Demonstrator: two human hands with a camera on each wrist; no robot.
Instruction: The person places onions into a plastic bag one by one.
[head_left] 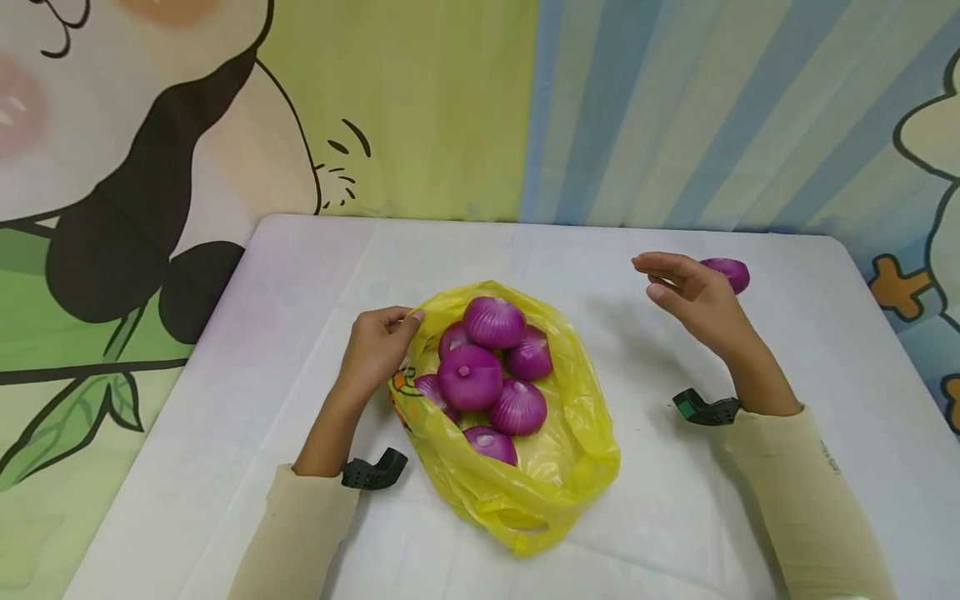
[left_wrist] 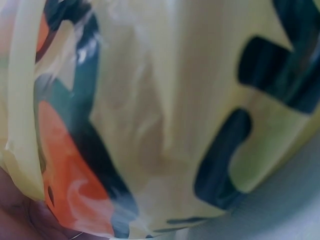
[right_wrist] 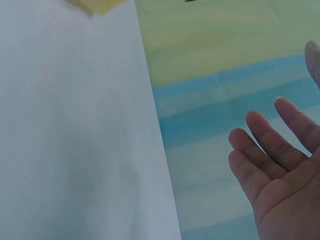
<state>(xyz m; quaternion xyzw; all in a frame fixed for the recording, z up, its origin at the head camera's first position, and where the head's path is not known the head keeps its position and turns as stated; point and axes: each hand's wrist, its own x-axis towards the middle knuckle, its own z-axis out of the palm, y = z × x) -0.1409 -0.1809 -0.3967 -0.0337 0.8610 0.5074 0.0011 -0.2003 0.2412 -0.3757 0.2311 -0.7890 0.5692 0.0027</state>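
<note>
In the head view a yellow plastic bag (head_left: 581, 408) stands with its mouth wide open on the white table. Several purple onions (head_left: 470, 377) lie inside it. My left hand (head_left: 375, 350) pinches the bag's left rim between thumb and fingers. The left wrist view is filled by the bag's printed side (left_wrist: 145, 120), with dark and orange markings. My right hand (head_left: 701, 300) is held up at the right, its fingers loosely extended and nothing in it. Behind that hand, one more onion (head_left: 729, 273) shows on the table, partly hidden. In the right wrist view the palm (right_wrist: 295, 200) faces the camera.
The white table (head_left: 300, 275) ends at a back edge against a cartoon-printed backdrop (head_left: 427, 108). Each wrist wears a dark camera mount, the left one (head_left: 375, 471) close beside the bag and the right one (head_left: 707, 408) over the table.
</note>
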